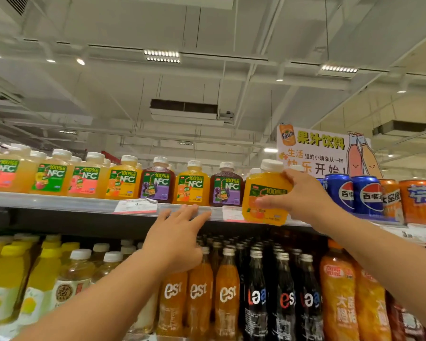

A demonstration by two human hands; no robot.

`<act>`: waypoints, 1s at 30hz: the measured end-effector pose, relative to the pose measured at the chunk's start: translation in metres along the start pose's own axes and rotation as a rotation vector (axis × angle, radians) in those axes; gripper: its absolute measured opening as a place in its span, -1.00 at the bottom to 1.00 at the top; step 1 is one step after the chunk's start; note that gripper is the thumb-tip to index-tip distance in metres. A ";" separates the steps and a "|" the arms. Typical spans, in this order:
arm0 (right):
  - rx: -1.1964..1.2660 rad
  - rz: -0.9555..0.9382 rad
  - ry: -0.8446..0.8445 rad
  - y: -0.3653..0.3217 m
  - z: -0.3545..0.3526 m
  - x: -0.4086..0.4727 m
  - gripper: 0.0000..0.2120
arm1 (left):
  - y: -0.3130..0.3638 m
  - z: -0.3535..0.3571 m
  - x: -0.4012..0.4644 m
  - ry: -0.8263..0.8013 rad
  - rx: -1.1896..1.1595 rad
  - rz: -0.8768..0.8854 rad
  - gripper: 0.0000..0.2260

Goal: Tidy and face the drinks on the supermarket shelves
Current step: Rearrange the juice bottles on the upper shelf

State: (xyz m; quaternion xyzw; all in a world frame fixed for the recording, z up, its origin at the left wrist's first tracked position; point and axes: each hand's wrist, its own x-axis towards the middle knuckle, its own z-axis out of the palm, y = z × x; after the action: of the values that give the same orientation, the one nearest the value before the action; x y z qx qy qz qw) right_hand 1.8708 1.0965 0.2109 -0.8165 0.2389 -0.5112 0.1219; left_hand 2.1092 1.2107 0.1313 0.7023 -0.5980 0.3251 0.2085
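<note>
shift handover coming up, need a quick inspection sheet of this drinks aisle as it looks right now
Surface: top shelf edge carries a loose price tag.
Job's things: orange NFC bottle held in front of the shelf edge; purple NFC bottle faces out.
Clutter: two black est bottles have their labels upside down.
Grippers: right hand grips the orange bottle; left hand open, fingertips at the shelf edge.
Cables: nothing seen.
Surroundings: Pepsi cans, Fanta sign.

A cardboard juice sign [315,151] stands at right centre of the frame. Ceiling lights [161,56] and an air vent [184,110] fill the upper half. A price tag [135,206] hangs left of centre.
</note>
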 end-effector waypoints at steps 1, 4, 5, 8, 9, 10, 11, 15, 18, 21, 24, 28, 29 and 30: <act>0.017 0.020 -0.005 -0.004 0.002 -0.011 -0.17 | -0.009 -0.004 0.001 0.008 -0.087 0.010 -0.38; 0.017 0.061 -0.004 -0.019 0.011 -0.040 -0.31 | -0.037 -0.021 0.005 0.056 -0.332 0.001 -0.62; -0.001 0.076 0.001 -0.023 0.014 -0.047 -0.37 | -0.047 -0.027 0.008 0.074 -0.318 0.020 -0.66; -0.057 0.121 -0.002 -0.037 0.029 -0.061 -0.39 | -0.078 -0.043 0.019 0.175 -0.231 0.067 -0.73; -0.066 0.135 -0.001 -0.042 0.033 -0.064 -0.35 | -0.087 -0.047 0.023 0.225 -0.218 0.069 -0.74; -0.074 0.150 0.003 -0.046 0.037 -0.067 -0.30 | -0.096 -0.052 0.027 0.273 -0.219 0.071 -0.74; -0.087 0.163 0.008 -0.052 0.040 -0.070 -0.25 | -0.104 -0.056 0.033 0.318 -0.225 0.075 -0.73; -0.098 0.185 0.015 -0.071 0.047 -0.073 -0.32 | -0.130 -0.068 0.066 0.342 -0.114 0.027 -0.46; -0.104 0.195 0.017 -0.078 0.044 -0.074 -0.37 | -0.145 -0.068 0.090 0.266 0.017 -0.031 -0.30; -0.121 0.202 0.014 -0.081 0.037 -0.079 -0.30 | -0.148 -0.056 0.101 0.181 0.061 -0.067 -0.25; -0.117 0.217 -0.004 -0.083 0.027 -0.082 -0.17 | -0.145 -0.050 0.102 0.154 0.046 -0.086 -0.31; -0.132 0.233 -0.012 -0.082 0.018 -0.084 -0.21 | -0.140 -0.042 0.097 0.196 0.049 -0.094 -0.26; -0.137 0.237 -0.010 -0.082 0.017 -0.086 -0.21 | -0.138 -0.040 0.096 0.211 0.040 -0.103 -0.21; -0.138 0.240 -0.010 -0.081 0.016 -0.088 -0.21 | -0.137 -0.039 0.095 0.220 0.036 -0.110 -0.17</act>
State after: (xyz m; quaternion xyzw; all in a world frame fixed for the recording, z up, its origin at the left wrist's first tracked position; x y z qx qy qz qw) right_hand 1.8748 1.2106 0.1716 -0.7911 0.3688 -0.4712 0.1270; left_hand 2.2415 1.1974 0.2382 0.6978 -0.5263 0.3987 0.2777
